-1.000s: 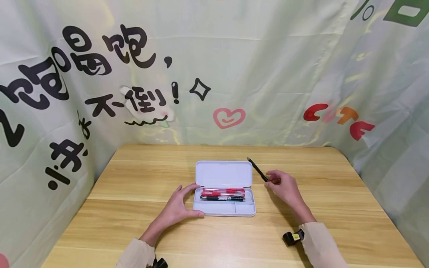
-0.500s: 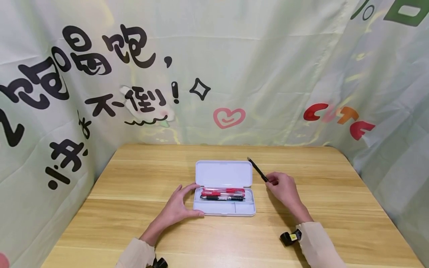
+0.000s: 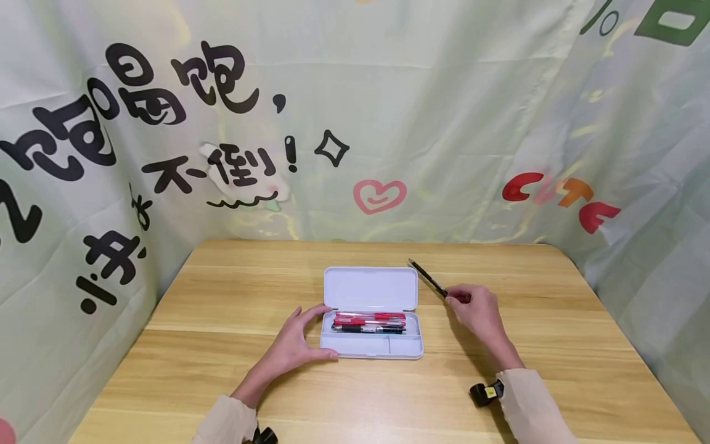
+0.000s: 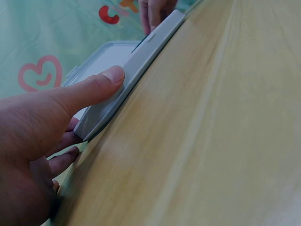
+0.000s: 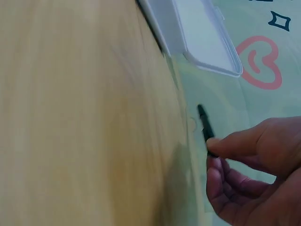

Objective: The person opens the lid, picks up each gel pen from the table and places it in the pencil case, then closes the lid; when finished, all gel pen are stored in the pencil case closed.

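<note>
Seen from the head camera, left to right.

Backdrop: pale green cloth on three sides. Black Chinese characters at left, partly legible: "不倒!" readable, the rest cut by folds. One black diamond outline, one pink heart at centre. At right, red and orange letters reading "CUTE". Green shapes at upper right, cropped, not readable.

Table: one, light wood, planks running left to right.

Left hand: one, resting flat on the table against the left end of the pencil case. Fingers spread and nearly straight, thumb along the near edge, fingertips at the hinge corner. Bracing only, nothing gripped. Left wrist view: thumb pad pressed on the case's side wall.

Pencil case: one, white, lid open and lying flat toward the backdrop, centre of table. Inside the tray: red pens, two as far as countable, and one black pen nearest the front. No readable label on them. Small divided compartment at right front.

Loose pen: one, black, just right of the open lid, tilted, tip pointing away and left.

Right hand: one, pinching the near end of the loose pen between thumb and curled fingers. Right wrist view: pen tip raised against the cloth.

Small black device with yellow patch at the right cuff; another black piece at the left cuff.
</note>
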The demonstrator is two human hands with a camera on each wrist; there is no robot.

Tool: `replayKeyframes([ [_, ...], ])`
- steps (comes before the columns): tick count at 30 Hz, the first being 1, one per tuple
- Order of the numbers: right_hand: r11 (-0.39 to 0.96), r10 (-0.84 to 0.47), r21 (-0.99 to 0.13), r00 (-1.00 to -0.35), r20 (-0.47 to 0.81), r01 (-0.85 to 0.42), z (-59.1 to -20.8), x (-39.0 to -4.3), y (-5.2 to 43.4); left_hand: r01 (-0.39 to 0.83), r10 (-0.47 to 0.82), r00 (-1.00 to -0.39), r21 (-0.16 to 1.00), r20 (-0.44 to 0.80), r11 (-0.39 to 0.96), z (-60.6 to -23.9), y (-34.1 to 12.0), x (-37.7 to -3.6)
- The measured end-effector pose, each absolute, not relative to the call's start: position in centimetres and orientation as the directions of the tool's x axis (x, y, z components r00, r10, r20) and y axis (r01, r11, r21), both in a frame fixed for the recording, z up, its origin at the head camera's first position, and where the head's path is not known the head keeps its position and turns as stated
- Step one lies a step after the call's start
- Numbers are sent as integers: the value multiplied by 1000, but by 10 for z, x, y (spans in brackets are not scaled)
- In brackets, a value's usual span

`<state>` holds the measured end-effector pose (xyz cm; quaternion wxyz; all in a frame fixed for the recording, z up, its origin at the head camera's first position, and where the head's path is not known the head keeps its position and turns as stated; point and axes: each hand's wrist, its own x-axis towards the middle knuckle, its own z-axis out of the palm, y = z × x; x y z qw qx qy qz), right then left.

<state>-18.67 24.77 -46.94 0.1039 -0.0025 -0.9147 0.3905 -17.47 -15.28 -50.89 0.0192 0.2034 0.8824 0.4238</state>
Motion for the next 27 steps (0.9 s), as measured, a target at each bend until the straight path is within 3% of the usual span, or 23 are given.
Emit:
replayKeyframes([
  [8, 629, 115, -770, -967, 227, -106, -455, -183, 248, 343, 371, -918, 751, 140, 564, -507, -152, -175],
  [27, 466, -106, -842, -962, 251, -271, -458, -172, 202, 356, 380, -913, 743, 148, 567, -509, -154, -175],
])
